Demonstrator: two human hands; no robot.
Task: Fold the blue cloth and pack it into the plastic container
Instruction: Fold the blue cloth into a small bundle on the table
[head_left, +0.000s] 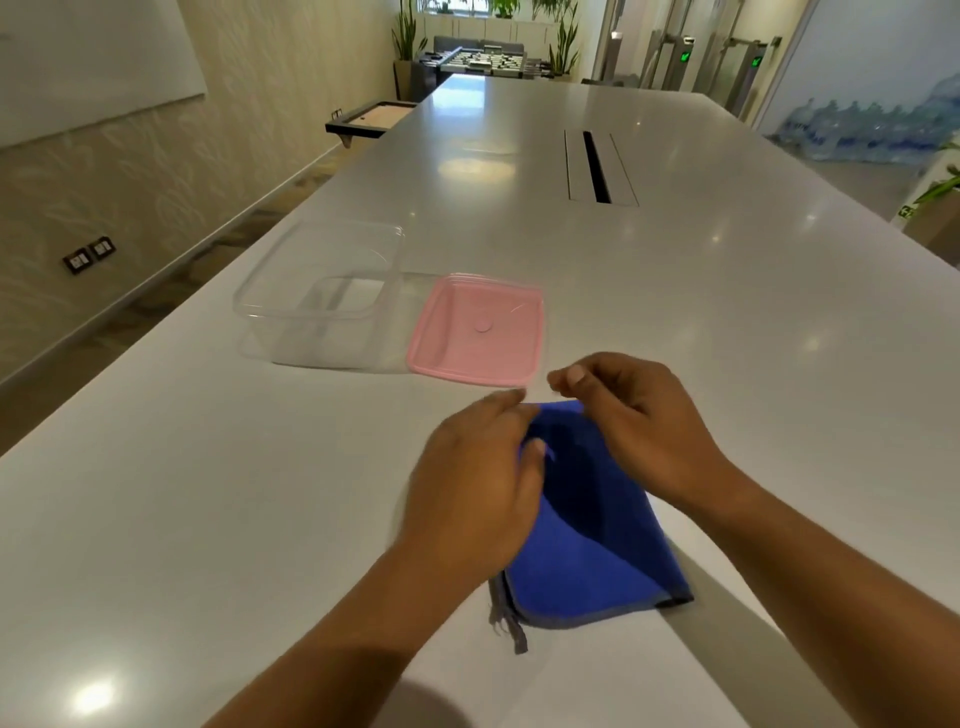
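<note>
Blue cloth (592, 545) lies folded on the desk (675, 312), near the tub (311, 306) and pink lid (478, 332). Left hand (478, 488) presses it, fingers loose; right hand (639, 431) hovers, holding nothing. Packing remains.
</note>
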